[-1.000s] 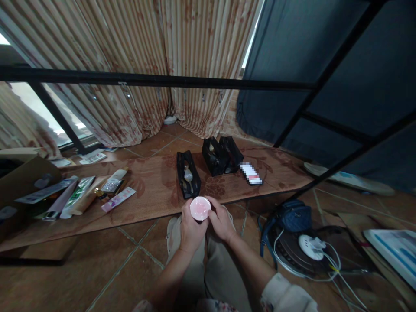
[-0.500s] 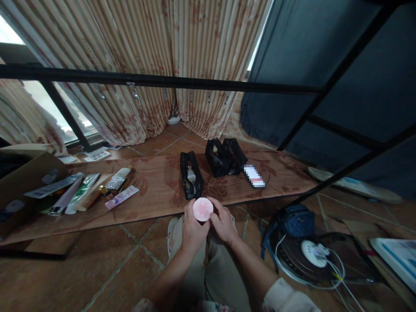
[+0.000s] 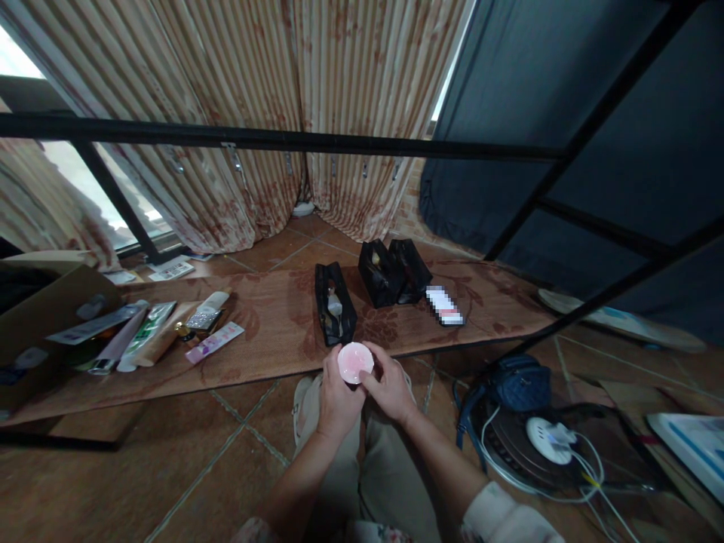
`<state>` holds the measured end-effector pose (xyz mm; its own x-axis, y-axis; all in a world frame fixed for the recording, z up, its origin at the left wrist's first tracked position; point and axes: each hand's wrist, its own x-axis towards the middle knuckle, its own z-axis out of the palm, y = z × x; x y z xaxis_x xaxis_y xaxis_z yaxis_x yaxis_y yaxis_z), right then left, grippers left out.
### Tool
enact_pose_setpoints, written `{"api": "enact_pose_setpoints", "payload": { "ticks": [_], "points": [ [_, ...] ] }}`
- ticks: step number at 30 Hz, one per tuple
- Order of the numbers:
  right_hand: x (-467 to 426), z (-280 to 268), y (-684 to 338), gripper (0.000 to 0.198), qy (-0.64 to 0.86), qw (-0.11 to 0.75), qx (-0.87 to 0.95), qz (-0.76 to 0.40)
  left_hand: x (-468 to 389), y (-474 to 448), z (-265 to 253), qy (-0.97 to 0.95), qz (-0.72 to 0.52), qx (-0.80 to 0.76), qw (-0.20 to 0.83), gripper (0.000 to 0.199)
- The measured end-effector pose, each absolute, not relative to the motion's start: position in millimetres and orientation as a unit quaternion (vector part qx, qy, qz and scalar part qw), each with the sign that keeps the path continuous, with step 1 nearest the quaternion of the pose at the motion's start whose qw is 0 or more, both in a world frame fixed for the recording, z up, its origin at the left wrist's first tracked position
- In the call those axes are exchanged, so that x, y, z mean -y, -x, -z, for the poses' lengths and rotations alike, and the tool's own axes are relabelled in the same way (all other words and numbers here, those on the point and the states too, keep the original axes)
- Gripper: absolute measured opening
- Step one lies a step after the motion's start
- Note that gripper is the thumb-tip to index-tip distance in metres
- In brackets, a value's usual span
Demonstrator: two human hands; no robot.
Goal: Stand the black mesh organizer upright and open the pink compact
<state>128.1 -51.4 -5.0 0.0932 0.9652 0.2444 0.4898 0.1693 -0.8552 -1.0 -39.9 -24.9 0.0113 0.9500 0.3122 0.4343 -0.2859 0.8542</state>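
Jar: your small round pink jar sits between both hands, above your knees and just short of the near edge of the patterned board; its pale top faces the camera

Left hand: your left hand is wrapped round the jar's left side and underside, fingers closed on it. Judged as the steadying hand, since it bears the jar from below

Right hand: your right hand is closed on the jar's right side, thumb lying against the rim. Reads as the working hand; whether it grips a lid or the body, cannot tell

Slim pouch: a black pouch lies open on the board just beyond the jar, mouth up, something pale inside

Other pouches: two black pouches stand side by side further back, a small white box to their right

Left of board: tubes and sachets lie in a loose row near a cardboard box, well apart from the jar

Floor, right: a dark blue bag and a white power strip with cables

Change from half a second back: jar and both hands sit a touch lower in frame; your right thumb has crept further along the rim; the grip is otherwise the same
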Motion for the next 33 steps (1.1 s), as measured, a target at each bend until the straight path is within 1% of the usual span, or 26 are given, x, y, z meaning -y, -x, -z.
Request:
{"api": "enact_pose_setpoints", "payload": {
  "ticks": [17,33],
  "points": [
    [52.2,0.5,-121.2,0.062,0.623,0.436,0.604,-0.237,38.9,2.5,33.1,-0.665,-0.470,-0.517,0.263,0.069],
    [51.9,1.8,-121.3,0.057,0.618,0.430,0.619,-0.222,39.1,2.2,34.1,-0.667,-0.465,-0.521,0.259,0.070]
  ]
}}
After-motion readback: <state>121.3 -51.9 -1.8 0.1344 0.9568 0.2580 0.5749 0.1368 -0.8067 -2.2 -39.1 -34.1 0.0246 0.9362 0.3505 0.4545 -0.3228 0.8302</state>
